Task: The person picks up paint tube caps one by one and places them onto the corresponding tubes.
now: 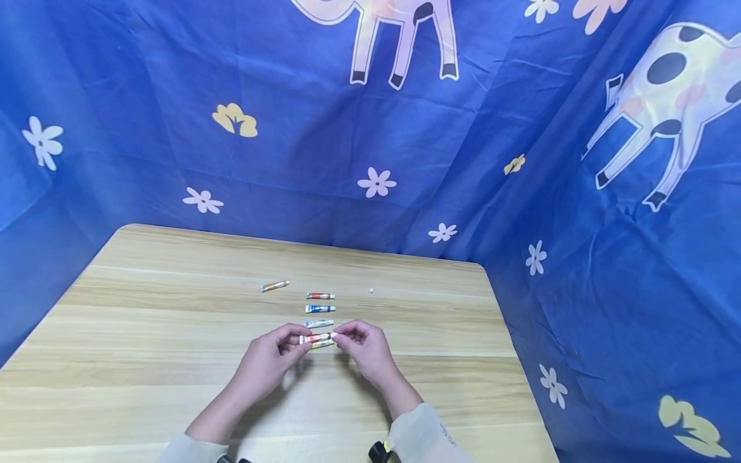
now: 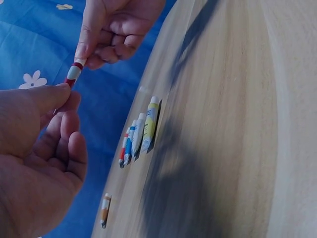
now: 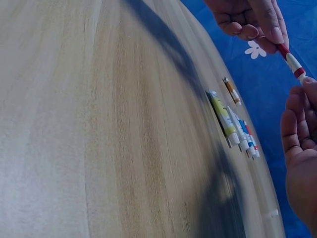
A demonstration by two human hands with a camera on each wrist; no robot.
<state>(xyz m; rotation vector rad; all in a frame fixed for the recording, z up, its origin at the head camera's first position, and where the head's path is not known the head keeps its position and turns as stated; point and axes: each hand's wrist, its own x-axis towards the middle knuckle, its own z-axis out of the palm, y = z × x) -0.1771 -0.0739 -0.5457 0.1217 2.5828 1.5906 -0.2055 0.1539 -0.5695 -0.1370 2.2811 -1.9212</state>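
Observation:
A dark red paint tube (image 1: 318, 337) is held level above the table between both hands. My left hand (image 1: 267, 360) pinches its tail end between thumb and forefinger. At the other end my right hand (image 1: 370, 355) pinches the pale cap end, its fingertips covering most of it. In the right wrist view, the tube (image 3: 293, 61) shows a white band on its label. Just below it on the table lies a yellow paint tube (image 2: 149, 121), partly hidden in the head view. Beyond that, in a row, are a whitish tube (image 1: 320, 323), a blue tube (image 1: 320, 308) and a red tube (image 1: 321, 296).
An orange-brown paint tube (image 1: 274, 286) lies at an angle, left of the row. To the right of the row sits a small white piece (image 1: 371, 290), too small to identify. Blue printed cloth (image 1: 324, 154) hangs behind and beside the wooden table (image 1: 451, 386).

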